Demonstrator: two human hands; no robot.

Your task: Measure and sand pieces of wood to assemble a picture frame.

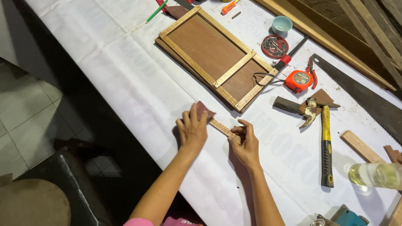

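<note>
The right hand (246, 144) pinched one end of a thin wooden strip (220, 127) lying on the white-covered surface (138, 88), while the left hand (192, 129) pressed a brown piece of sandpaper (205, 109) onto its far end; sanding seemed in hand, calling for steady strokes along it. Beyond lay a framed wooden panel (213, 54), a tape measure (299, 80) and a hammer (324, 134)

Matt wooden strip (220, 127), rough brown sandpaper (205, 109), white cloth (138, 83).
</note>
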